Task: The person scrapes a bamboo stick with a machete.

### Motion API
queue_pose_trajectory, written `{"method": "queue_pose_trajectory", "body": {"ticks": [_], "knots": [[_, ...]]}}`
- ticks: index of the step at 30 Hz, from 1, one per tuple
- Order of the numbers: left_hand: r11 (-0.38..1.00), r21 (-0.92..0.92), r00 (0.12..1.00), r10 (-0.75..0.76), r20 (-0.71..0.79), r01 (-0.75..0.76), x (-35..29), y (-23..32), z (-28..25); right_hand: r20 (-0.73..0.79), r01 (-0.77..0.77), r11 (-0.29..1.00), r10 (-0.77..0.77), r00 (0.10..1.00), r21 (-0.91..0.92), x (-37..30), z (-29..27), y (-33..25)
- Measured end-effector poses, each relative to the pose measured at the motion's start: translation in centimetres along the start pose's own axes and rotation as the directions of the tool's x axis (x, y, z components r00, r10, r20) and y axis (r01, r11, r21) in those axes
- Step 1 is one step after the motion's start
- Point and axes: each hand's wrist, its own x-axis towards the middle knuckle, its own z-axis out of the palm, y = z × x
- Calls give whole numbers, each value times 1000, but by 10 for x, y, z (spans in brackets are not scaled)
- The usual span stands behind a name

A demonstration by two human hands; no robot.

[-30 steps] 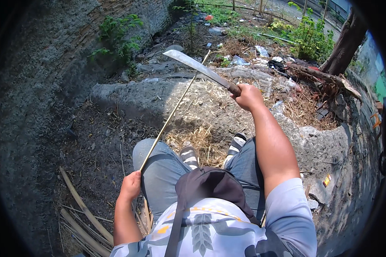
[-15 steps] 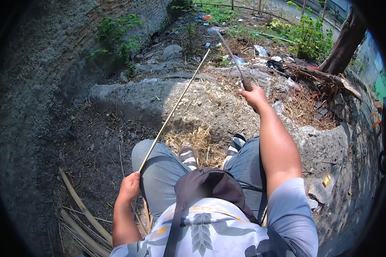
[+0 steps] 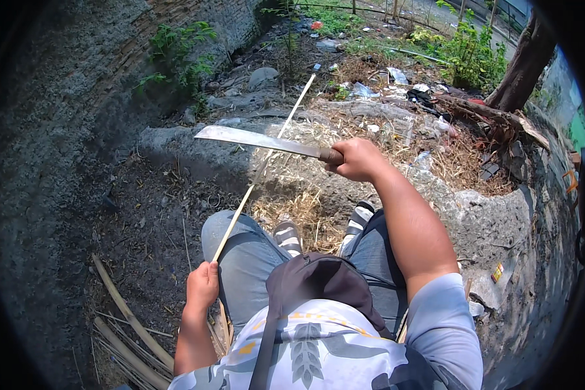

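My left hand (image 3: 202,286) grips the lower end of a long, thin pale stick (image 3: 236,218) beside my left knee. The stick slants up and away to the right, its far tip over the rubble ahead. In my right hand (image 3: 359,160) is a machete (image 3: 260,140) with a brown handle, held in a closed fist in front of my right knee. Its broad blade points left and crosses the stick's upper half in the picture. Whether blade and stick touch, I cannot tell.
A low concrete ledge (image 3: 195,146) with pale shavings lies in front of my feet. Several long curved stalks (image 3: 130,312) rest on the ground at my left. A rough wall (image 3: 65,149) rises on the left; a tree trunk (image 3: 523,68) leans at the far right.
The machete has swung from pointing away from me to pointing left, across the stick. My right hand has come left and slightly nearer. My left hand has barely moved.
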Motion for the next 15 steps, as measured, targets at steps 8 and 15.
{"method": "queue_pose_trajectory", "body": {"ticks": [8,15], "knots": [[995,100,995,2,-95,7,-4,0,10,182,120,974,-85,980,-192,6,10,-18],[998,57,999,6,-38,-4,-1,3,3,2,-197,979,197,980,-49,11,9,13]]}}
